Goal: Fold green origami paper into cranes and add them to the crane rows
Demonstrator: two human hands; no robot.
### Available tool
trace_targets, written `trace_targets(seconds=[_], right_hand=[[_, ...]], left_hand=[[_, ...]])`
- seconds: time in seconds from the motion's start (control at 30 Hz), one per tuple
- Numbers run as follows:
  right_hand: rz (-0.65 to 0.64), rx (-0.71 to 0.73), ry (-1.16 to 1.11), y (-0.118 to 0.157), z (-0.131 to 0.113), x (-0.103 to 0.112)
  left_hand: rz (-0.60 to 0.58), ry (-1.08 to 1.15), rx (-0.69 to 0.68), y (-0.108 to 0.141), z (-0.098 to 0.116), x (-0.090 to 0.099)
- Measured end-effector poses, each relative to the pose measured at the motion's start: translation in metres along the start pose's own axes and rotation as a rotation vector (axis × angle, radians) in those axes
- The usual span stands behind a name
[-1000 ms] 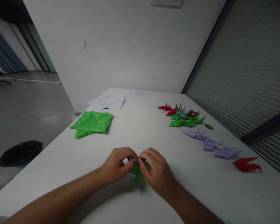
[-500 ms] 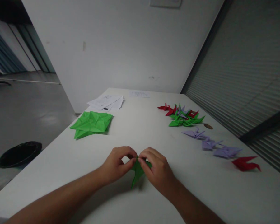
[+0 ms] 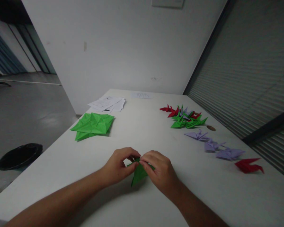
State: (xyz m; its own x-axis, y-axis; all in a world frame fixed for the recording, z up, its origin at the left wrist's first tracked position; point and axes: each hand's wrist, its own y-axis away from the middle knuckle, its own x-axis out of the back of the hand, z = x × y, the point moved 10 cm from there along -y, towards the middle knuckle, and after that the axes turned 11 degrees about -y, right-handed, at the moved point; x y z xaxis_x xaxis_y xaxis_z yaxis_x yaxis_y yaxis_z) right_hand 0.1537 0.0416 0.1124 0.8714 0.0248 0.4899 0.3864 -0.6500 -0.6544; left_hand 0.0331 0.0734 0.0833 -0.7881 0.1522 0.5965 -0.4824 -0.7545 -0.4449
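A green folded paper is held between my two hands near the front middle of the table. My left hand pinches its upper edge between thumb and fingers from the left. From the right, my right hand grips the same top part, its fingertips almost touching the left ones. The fingers hide the paper's upper folds, while a pointed flap hangs down towards the table. Creased green sheets lie stacked on the left of the table.
Several green, red and purple paper cranes are heaped at the back right. Purple cranes and a red crane line the right side. Printed papers lie back left; a black-lined bin stands on the floor.
The green paper has turned slightly between my fingers; its lower tip has moved a little up and left, and more of its left side shows. Both hands keep nearly the same place.
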Motion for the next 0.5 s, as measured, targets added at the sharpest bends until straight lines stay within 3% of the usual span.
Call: trace_targets(seconds=[0.3,0.5], right_hand=[[0.005,-0.036,-0.036,0.003,0.002,-0.003],[0.078,-0.132,-0.055,0.007,0.017,0.017]], left_hand=[[-0.003,-0.015,0.003,0.0,-0.002,-0.002],[-0.008,0.165,0.109,0.001,-0.019,0.001]])
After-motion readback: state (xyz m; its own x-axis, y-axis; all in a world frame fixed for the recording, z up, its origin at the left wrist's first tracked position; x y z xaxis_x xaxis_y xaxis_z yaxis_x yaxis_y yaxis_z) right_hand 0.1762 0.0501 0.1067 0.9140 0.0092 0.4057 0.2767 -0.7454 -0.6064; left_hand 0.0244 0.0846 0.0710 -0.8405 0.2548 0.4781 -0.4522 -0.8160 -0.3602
